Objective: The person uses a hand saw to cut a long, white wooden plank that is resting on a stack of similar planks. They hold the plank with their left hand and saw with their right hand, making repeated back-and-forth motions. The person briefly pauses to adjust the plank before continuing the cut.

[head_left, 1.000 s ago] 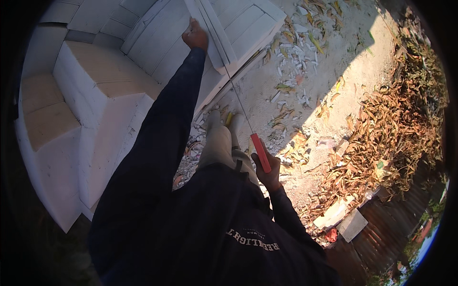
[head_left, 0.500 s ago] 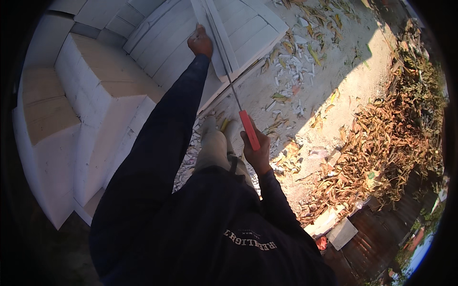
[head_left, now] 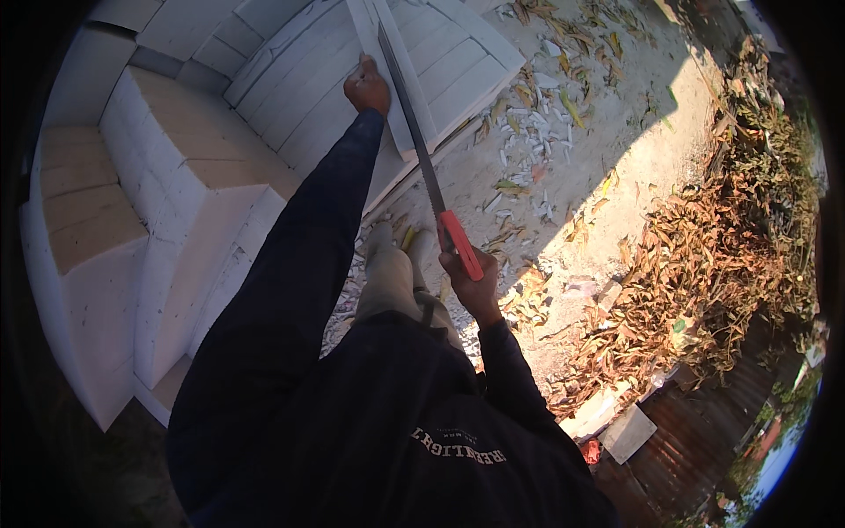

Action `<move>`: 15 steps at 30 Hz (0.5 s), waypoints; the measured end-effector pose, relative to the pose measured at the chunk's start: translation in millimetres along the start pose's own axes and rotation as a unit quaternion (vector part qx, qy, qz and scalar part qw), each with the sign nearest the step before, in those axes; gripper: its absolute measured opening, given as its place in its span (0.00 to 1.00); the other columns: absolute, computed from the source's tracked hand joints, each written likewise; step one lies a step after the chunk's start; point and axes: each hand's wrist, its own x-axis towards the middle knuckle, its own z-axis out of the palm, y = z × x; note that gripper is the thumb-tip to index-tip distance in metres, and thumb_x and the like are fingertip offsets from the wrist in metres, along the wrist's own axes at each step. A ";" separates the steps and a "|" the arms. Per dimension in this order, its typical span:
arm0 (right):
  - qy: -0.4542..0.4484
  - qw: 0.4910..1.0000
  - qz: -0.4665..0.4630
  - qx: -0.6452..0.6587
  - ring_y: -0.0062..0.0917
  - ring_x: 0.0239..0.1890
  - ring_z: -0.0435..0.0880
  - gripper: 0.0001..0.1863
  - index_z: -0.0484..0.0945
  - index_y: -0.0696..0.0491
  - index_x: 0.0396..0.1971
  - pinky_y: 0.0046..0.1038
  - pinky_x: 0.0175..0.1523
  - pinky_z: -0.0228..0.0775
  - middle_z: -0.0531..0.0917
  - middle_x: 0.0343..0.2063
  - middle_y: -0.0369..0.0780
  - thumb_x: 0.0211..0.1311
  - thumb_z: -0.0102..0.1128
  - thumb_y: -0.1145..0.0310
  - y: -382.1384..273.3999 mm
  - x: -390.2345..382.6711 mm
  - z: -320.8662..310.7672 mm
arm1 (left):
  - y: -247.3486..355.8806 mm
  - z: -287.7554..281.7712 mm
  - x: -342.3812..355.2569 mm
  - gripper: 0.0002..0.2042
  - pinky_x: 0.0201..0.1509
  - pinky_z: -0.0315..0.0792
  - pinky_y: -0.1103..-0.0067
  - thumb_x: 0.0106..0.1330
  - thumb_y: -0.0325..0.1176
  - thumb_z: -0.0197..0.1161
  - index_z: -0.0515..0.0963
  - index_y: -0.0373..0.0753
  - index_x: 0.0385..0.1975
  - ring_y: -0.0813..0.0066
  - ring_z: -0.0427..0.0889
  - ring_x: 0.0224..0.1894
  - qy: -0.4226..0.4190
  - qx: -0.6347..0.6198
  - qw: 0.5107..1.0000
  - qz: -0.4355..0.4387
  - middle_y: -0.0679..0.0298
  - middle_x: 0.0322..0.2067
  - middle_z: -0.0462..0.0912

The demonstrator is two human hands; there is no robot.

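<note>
In my right hand [head_left: 473,286] is the red handle [head_left: 459,245] of a handsaw; my fingers are wrapped round it. Its long dark blade [head_left: 407,101] slants up and left, lying along a narrow white board [head_left: 385,55]. That board rests on top of a stack of white blocks [head_left: 304,75]. My left hand [head_left: 367,86] is closed at the board's left edge, left of the blade, with one digit pointing forward along it. Its curled fingers are partly hidden beneath the hand.
Larger white blocks with tan tops [head_left: 185,132] stand at the left. White offcuts [head_left: 528,132] and leaves litter the sandy ground. At the right lies a heap of dry brown leaves [head_left: 713,264], beside rusty corrugated sheeting [head_left: 695,440] at the lower right.
The saw has been drawn slightly back toward me and its blade has turned, so its broad side shows more. My left hand stays at the board's edge.
</note>
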 end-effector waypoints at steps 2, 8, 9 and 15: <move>0.041 0.995 -0.079 -0.042 0.34 0.29 0.89 0.30 0.76 0.55 0.66 0.31 0.37 0.78 0.86 0.28 0.46 0.61 0.67 0.75 -11.3 -5.8 22.7 | -7.2 -5.6 8.0 0.24 0.61 0.74 0.75 0.77 0.43 0.61 0.83 0.20 0.51 0.60 0.87 0.53 0.007 0.002 1.000 0.005 0.44 0.50 0.88; 0.026 0.991 0.063 -0.112 0.43 0.35 0.91 0.32 0.74 0.49 0.69 0.35 0.38 0.81 0.89 0.35 0.46 0.63 0.64 0.75 -51.3 -32.0 16.9 | -19.3 -3.1 11.6 0.24 0.59 0.75 0.73 0.75 0.43 0.62 0.83 0.21 0.52 0.60 0.87 0.50 0.009 -0.012 0.999 0.045 0.44 0.47 0.89; 0.042 0.992 0.018 -0.115 0.40 0.33 0.91 0.29 0.76 0.51 0.67 0.34 0.37 0.80 0.89 0.33 0.45 0.64 0.64 0.75 -50.5 -45.9 10.5 | -20.7 -3.4 7.1 0.24 0.58 0.76 0.73 0.75 0.43 0.62 0.83 0.21 0.52 0.59 0.87 0.50 0.003 -0.004 0.999 0.045 0.43 0.46 0.89; 0.130 0.987 0.008 -0.094 0.16 0.25 0.79 0.19 0.83 0.62 0.55 0.26 0.32 0.73 0.85 0.27 0.40 0.66 0.67 0.71 -56.7 -94.5 -40.1 | -16.5 -7.9 9.7 0.27 0.56 0.76 0.66 0.71 0.47 0.64 0.83 0.25 0.54 0.50 0.84 0.50 0.009 0.125 0.988 0.096 0.41 0.44 0.86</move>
